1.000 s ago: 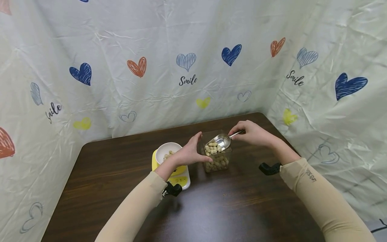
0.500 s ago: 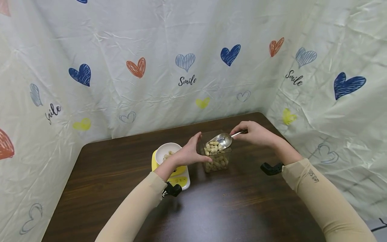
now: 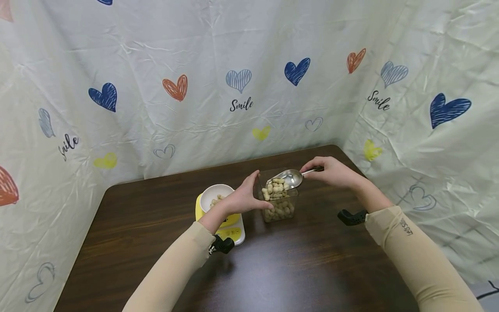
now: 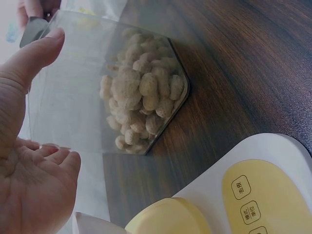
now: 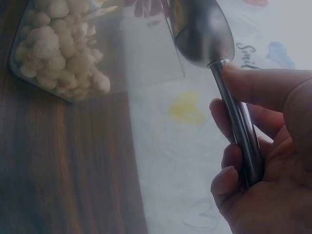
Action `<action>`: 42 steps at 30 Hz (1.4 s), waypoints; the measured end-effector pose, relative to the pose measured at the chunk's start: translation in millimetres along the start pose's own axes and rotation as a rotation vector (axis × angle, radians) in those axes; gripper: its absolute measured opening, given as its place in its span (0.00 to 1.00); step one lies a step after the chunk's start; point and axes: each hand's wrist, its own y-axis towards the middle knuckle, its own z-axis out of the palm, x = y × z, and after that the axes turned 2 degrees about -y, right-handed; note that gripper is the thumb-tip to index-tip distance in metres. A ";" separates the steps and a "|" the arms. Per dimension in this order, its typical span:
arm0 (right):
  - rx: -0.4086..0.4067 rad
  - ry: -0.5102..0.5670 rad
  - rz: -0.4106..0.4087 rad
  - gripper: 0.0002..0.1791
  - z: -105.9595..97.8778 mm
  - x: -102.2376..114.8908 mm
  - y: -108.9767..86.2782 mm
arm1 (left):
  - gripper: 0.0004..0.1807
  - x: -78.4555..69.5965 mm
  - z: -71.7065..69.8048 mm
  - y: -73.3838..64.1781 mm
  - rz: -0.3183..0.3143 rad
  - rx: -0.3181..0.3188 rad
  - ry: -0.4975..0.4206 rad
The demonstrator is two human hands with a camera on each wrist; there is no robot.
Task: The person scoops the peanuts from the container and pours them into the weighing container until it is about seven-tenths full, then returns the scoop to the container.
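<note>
A clear plastic container [image 3: 295,200], partly filled with unshelled peanuts [image 4: 141,92], stands on the dark wooden table. My left hand [image 3: 243,198] grips its left side near the rim, thumb toward the front and fingers around the back. My right hand [image 3: 330,171] holds the handle of a metal scoop [image 3: 293,178], which slants down into the container mouth from the right. Peanuts lie at the scoop's front, against the heap. In the right wrist view the fingers wrap the handle [image 5: 239,122], with the thumb near the scoop's bowl.
A yellow and white kitchen scale [image 3: 233,234] stands left of the container, partly under my left wrist. On it sits a white bowl [image 3: 206,196] with some peanuts. A white curtain [image 3: 202,143] printed with hearts hangs behind the table and along both sides.
My right hand has drawn the scoop slightly right and up, and more peanuts show in front of it. The left hand and container have stayed in place.
</note>
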 end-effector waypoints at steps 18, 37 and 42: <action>-0.027 0.061 0.010 0.18 -1.5 -9.3 -1.0 | 0.73 -0.4 -5.2 -5.6 0.006 -0.018 0.023; -0.051 0.096 -0.080 0.17 11.3 25.9 10.0 | 0.61 -0.9 -81.4 -63.0 0.064 -0.111 -0.028; 0.003 0.115 -0.127 0.16 20.0 37.5 16.8 | 0.59 16.5 -97.8 -83.2 0.025 -0.107 -0.025</action>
